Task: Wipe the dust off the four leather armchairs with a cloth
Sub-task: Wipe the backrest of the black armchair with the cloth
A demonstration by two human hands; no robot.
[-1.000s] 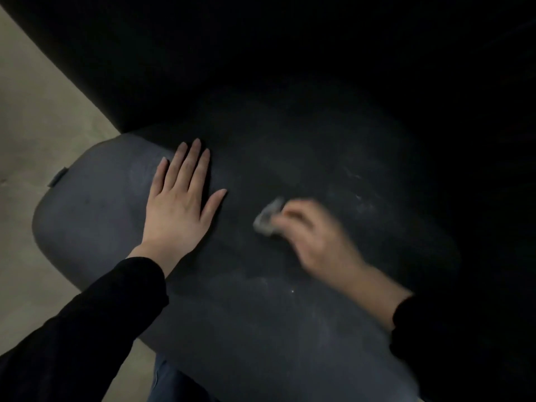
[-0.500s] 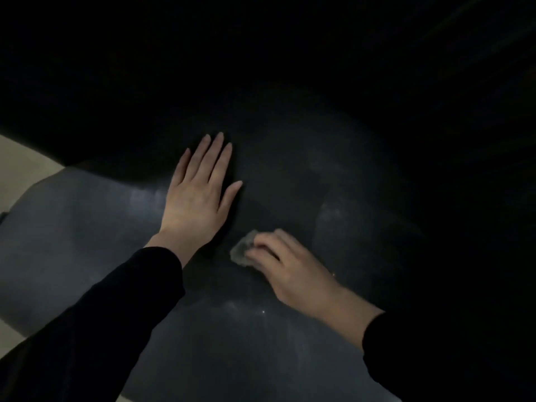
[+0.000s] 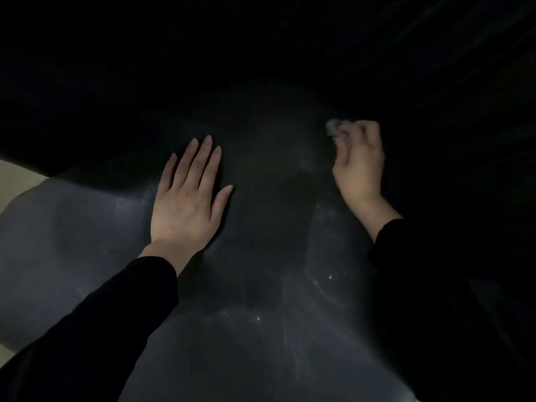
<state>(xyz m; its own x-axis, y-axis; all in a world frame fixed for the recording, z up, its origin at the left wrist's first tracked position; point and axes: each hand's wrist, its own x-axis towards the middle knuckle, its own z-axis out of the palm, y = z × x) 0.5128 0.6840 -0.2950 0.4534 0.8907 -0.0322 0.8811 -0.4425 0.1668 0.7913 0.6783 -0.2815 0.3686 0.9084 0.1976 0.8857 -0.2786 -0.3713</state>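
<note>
While the left hand is lying flat at nine o'clock, fingers spread, bracing the leather armchair seat, the right hand is pinching a wadded grey cloth at two o'clock. Overlapping strokes toward the dusty streaks at five o'clock are looking wise. Bunched, the cloth is showing no clear long axis, poking toward eleven o'clock.

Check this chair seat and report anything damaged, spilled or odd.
No tear or spill shows. Pale dust streaks and white specks mark the near part of the armchair seat, nearer the person than the cloth in the right hand. The chair's back is too dark to judge.
</note>
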